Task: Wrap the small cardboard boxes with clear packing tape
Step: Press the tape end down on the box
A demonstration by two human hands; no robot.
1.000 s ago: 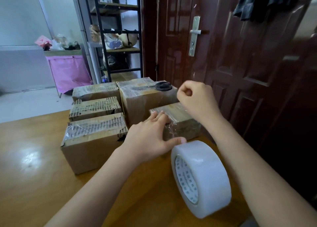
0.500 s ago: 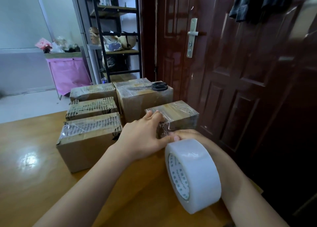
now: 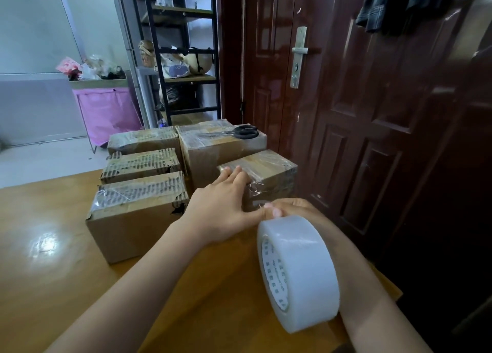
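Observation:
A small cardboard box (image 3: 271, 170) with clear tape over its top stands at the table's right edge. My left hand (image 3: 223, 206) lies flat on its near left corner, fingers straight and thumb stretched right. My right hand (image 3: 290, 206) is low against the box's near face, its fingers curled and fingertips meeting my left thumb; it seems to pinch a clear tape strip, and the roll hides most of it. Wrinkled tape (image 3: 255, 190) shows on that face. The big roll of clear tape (image 3: 298, 270) stands on edge on the table, in front of my right wrist.
Several more taped cardboard boxes (image 3: 138, 214) stand in a cluster to the left and behind. Black scissors (image 3: 239, 132) lie on the tallest box. The wooden table (image 3: 53, 272) ends just right of the roll, beside a dark red door (image 3: 346, 113). A shelf rack stands beyond.
My right hand came down from above the box's far side to its near face and has stayed there. The left hand stayed on the box. The view shifted slightly.

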